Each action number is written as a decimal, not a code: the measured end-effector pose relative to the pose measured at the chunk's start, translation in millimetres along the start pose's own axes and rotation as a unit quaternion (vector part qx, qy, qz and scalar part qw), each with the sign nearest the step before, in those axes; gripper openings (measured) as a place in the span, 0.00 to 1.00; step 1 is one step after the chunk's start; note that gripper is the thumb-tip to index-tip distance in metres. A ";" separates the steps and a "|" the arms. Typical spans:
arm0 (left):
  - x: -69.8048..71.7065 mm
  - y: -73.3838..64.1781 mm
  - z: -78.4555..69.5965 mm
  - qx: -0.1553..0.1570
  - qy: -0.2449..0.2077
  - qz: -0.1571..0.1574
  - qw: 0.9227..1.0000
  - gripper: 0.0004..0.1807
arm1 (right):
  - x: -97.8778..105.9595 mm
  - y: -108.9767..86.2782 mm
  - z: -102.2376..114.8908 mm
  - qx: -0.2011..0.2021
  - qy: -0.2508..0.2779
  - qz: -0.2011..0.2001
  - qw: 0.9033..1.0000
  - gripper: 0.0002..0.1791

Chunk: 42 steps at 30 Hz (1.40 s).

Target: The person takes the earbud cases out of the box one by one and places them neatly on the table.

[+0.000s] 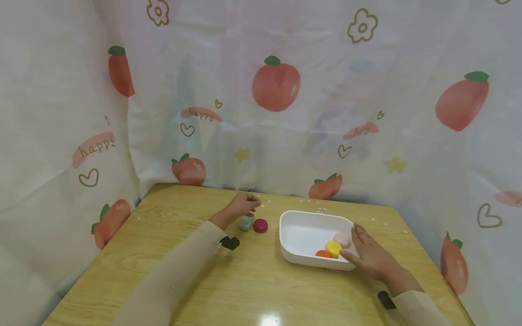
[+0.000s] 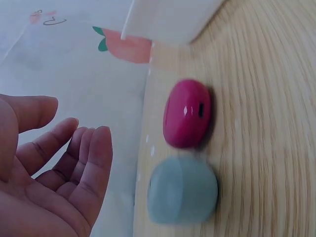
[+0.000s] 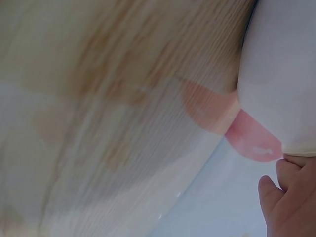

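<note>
My left hand (image 1: 243, 204) hovers over a pale blue rounded object (image 1: 245, 222), thumb and fingers loosely bent with nothing between them. In the left wrist view a gap shows between that hand's fingertips and the blue object. Right beside it on the table lies a glossy magenta rounded object (image 2: 187, 113) with a small dark slot. My right hand (image 1: 373, 256) rests on the right-hand rim of a white box (image 1: 299, 258), fingers extended along the rim and thumb over the near corner. Inside the box are a yellow (image 1: 333, 248), an orange (image 1: 324, 254) and a pink rounded piece (image 1: 341, 240); the thumb partly hides another pale one.
The wooden table (image 1: 228, 290) reaches back to a white curtain (image 1: 261, 149) printed with fruit, hearts and flowers, which also hangs at both sides. Small white specks (image 1: 320, 209) are scattered near the table's back edge, behind the box.
</note>
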<state>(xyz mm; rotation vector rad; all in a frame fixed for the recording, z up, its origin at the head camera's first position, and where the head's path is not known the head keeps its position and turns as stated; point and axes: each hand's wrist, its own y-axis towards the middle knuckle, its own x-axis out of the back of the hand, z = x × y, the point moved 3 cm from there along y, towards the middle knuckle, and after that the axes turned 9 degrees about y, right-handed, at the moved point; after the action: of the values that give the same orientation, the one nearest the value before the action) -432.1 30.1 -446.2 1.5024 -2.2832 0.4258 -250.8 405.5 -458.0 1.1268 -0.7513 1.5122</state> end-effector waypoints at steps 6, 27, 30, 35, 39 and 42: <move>-15.9 4.8 -14.4 -0.013 -0.025 0.005 1.000 0.11 | 1.8 2.3 2.6 0.010 0.007 -0.004 1.000 0.50; -101.2 -4.0 -76.5 -0.082 0.011 0.113 0.990 0.08 | -1.5 -0.2 3.2 -0.005 -0.009 0.001 1.000 0.51; -115.2 -4.8 -80.5 -0.087 0.018 0.123 0.988 0.08 | -3.0 -1.1 2.8 -0.008 -0.013 0.003 1.000 0.51; -131.5 0.6 -85.4 -0.081 -0.004 0.141 0.987 0.09 | -1.8 -0.7 2.3 -0.004 -0.010 0.001 1.000 0.51; -141.1 9.3 -84.9 -0.053 -0.043 0.135 0.988 0.08 | -1.3 -0.1 1.5 -0.006 -0.008 0.002 1.000 0.51; -149.8 13.4 -84.7 -0.035 -0.059 0.133 0.989 0.07 | -1.5 -0.5 1.4 -0.008 -0.004 0.003 1.000 0.51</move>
<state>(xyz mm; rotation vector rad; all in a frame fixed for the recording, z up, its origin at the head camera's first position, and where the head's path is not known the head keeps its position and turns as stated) -378.4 194.1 -441.3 1.2217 -2.5751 0.3317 -250.0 403.8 -458.9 1.1205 -0.7709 1.5061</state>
